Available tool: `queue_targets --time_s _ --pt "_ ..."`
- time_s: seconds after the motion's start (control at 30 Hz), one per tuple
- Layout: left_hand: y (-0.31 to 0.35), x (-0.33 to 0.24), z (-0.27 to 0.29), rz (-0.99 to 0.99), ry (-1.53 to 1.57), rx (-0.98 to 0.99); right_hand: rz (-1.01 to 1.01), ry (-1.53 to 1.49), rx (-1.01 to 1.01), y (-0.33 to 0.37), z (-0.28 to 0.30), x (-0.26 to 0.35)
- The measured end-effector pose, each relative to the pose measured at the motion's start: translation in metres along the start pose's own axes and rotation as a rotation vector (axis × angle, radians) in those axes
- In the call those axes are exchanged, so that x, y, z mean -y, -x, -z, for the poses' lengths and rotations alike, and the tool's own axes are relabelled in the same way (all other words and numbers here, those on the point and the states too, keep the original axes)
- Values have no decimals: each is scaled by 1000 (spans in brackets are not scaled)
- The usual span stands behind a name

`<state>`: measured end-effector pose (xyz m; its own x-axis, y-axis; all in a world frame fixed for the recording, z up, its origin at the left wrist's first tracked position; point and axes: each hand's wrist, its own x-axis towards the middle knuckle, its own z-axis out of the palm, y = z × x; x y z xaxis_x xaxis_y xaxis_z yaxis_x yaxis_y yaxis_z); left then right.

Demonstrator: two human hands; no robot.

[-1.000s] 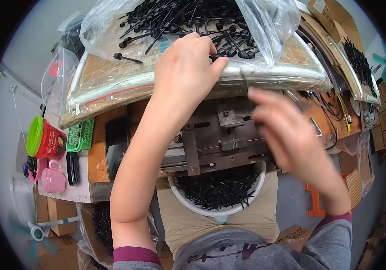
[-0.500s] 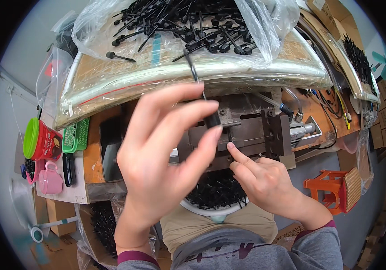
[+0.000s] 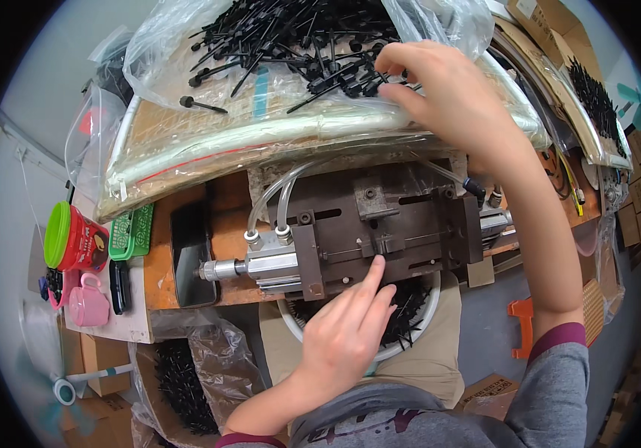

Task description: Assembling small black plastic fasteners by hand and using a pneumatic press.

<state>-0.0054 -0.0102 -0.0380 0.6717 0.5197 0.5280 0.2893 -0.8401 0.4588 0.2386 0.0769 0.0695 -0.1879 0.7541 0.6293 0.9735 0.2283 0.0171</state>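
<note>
My left hand (image 3: pixel 344 332) lies in front of a dark metal clamping fixture (image 3: pixel 417 216). Its index finger is stretched out, the tip at the small central block, where a thin black part (image 3: pixel 372 240) appears to sit. Nothing is visibly gripped by this hand. At the far side, my right hand (image 3: pixel 440 86) reaches over the pile of black knobbed rods (image 3: pixel 290 33), its thumb and curved fingers apart at the pile's right edge. Any touch on a rod there is partly hidden by the fingers.
Air cylinders (image 3: pixel 274 270) with clear hoses flank the fixture. Below it, a white-rimmed tub (image 3: pixel 434 313) of black parts rests between my legs. At left are a phone (image 3: pixel 192 254), a green basket (image 3: pixel 135 231), a red bucket (image 3: pixel 90 246) and a pink cup (image 3: pixel 89 305). An orange stool (image 3: pixel 520 328) stands at right.
My left hand, which held a black rod above the fixture, has come down to its front with no rod visible. My right hand has moved from the fixture to the far pile.
</note>
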Motion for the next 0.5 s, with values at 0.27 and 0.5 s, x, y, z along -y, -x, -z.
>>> queue_targets --time_s 0.27,0.5 --pt "-7 3 -10 20 -177 110 -18 -237 145 2 -9 4" --pt "-21 1 9 2 -74 182 -78 -412 -135 30 7 9"
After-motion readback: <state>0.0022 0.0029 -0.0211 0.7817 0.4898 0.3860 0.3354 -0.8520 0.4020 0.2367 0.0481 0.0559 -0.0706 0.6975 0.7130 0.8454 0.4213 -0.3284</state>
